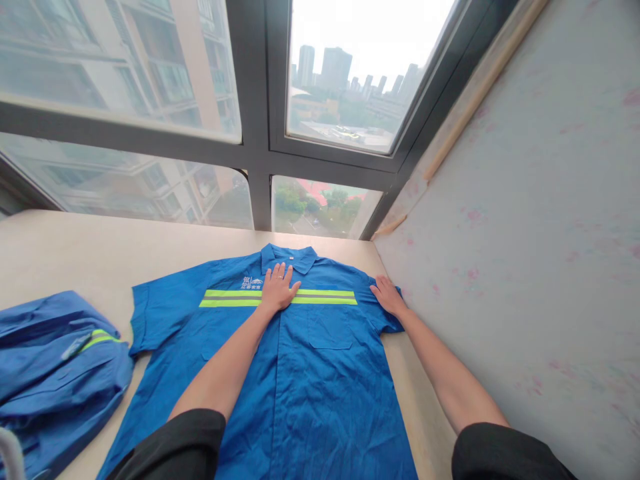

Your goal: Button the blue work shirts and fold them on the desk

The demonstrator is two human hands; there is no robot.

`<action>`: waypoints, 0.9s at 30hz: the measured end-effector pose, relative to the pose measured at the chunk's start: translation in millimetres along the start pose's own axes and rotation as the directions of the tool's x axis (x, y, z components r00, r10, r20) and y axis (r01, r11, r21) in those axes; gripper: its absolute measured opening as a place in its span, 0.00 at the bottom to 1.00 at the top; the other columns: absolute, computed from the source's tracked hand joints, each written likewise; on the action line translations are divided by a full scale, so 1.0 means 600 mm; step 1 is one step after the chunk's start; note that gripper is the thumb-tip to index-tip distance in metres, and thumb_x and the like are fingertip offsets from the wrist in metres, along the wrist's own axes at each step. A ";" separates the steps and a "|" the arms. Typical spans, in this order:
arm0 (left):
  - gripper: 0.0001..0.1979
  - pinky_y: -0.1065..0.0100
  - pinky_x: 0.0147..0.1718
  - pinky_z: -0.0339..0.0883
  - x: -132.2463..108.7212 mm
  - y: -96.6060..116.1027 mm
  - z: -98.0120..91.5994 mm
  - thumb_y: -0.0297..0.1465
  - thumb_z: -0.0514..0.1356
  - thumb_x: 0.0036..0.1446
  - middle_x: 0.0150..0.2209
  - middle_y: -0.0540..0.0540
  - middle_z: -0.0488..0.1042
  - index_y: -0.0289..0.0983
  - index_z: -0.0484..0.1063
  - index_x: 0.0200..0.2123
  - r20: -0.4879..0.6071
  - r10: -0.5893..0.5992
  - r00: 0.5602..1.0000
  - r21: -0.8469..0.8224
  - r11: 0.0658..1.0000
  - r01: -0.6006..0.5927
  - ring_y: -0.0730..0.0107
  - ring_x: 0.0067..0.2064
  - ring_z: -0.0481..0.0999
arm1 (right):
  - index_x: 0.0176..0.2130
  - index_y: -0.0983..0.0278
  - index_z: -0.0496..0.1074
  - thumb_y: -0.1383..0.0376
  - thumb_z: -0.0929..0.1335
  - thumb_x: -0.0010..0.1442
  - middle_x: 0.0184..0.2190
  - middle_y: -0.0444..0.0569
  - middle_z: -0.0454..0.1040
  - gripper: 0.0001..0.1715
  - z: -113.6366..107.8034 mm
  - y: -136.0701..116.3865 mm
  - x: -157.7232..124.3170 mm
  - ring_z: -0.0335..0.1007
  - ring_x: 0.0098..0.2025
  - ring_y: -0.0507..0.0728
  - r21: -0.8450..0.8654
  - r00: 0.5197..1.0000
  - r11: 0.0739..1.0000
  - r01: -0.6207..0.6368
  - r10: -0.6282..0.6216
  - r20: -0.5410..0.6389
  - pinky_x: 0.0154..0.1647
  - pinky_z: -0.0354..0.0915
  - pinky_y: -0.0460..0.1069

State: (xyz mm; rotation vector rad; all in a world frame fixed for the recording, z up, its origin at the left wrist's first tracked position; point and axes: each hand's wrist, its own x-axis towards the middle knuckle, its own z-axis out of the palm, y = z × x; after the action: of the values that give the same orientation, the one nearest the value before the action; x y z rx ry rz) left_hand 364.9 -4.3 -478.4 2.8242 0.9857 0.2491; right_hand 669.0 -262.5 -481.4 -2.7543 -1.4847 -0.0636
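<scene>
A blue short-sleeved work shirt (pixel 320 373) lies spread out front side up, its collar toward the window. A yellow-green and grey reflective stripe (pixel 325 297) crosses its chest, with white lettering above the stripe on the left. My left hand (pixel 279 288) rests flat on the upper chest just below the collar, fingers spread, partly covering the stripe. On the right-hand sleeve lies my right hand (pixel 387 295), palm down with the fingers stretched out, close to the wall. Neither hand grasps the cloth.
A second blue garment (pixel 55 380) with a reflective strip lies crumpled on the left of the pale sill (pixel 165 247). A grey-framed window (pixel 257 120) stands behind the shirt. The flower-patterned wall (pixel 525 233) bounds the right side. A white curved object (pixel 11 453) shows at bottom left.
</scene>
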 end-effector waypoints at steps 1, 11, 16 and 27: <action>0.35 0.47 0.66 0.39 0.003 -0.002 -0.001 0.48 0.41 0.66 0.69 0.33 0.51 0.33 0.53 0.69 0.005 0.001 1.000 -0.002 1.000 -0.001 0.48 0.71 0.48 | 0.64 0.75 0.60 0.53 0.54 0.70 0.65 0.66 0.61 0.36 -0.006 -0.005 0.000 0.54 0.67 0.65 -0.006 1.000 1.000 0.002 -0.002 0.004 0.66 0.52 0.60; 0.36 0.47 0.66 0.38 0.016 -0.012 -0.003 0.49 0.42 0.66 0.70 0.34 0.51 0.32 0.53 0.68 0.024 0.012 1.000 -0.006 1.000 -0.012 0.48 0.71 0.47 | 0.68 0.70 0.55 0.50 0.51 0.70 0.68 0.62 0.53 0.37 0.011 -0.061 -0.101 0.47 0.70 0.65 0.035 0.992 0.991 0.126 -0.125 -0.037 0.67 0.50 0.63; 0.36 0.47 0.66 0.38 0.017 -0.013 -0.003 0.49 0.41 0.66 0.70 0.35 0.51 0.33 0.52 0.69 0.029 0.007 1.000 -0.013 1.000 -0.007 0.49 0.71 0.47 | 0.67 0.67 0.58 0.53 0.52 0.71 0.68 0.59 0.54 0.34 0.014 -0.019 -0.082 0.48 0.70 0.64 0.054 0.993 0.992 0.117 -0.117 0.001 0.66 0.51 0.63; 0.35 0.46 0.66 0.43 0.024 -0.018 -0.007 0.49 0.46 0.65 0.69 0.33 0.53 0.31 0.57 0.66 0.043 0.016 0.999 -0.109 0.994 -0.011 0.49 0.70 0.49 | 0.66 0.69 0.59 0.55 0.53 0.69 0.67 0.63 0.56 0.34 0.010 0.017 -0.085 0.52 0.69 0.68 -0.070 0.989 0.987 0.141 -0.139 0.041 0.63 0.56 0.66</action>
State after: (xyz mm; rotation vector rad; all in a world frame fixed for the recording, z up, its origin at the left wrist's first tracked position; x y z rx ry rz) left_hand 368.6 13.4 -474.6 2.7271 0.9151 0.2331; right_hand 649.5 -310.5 -489.3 -2.7156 -1.7174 -0.0709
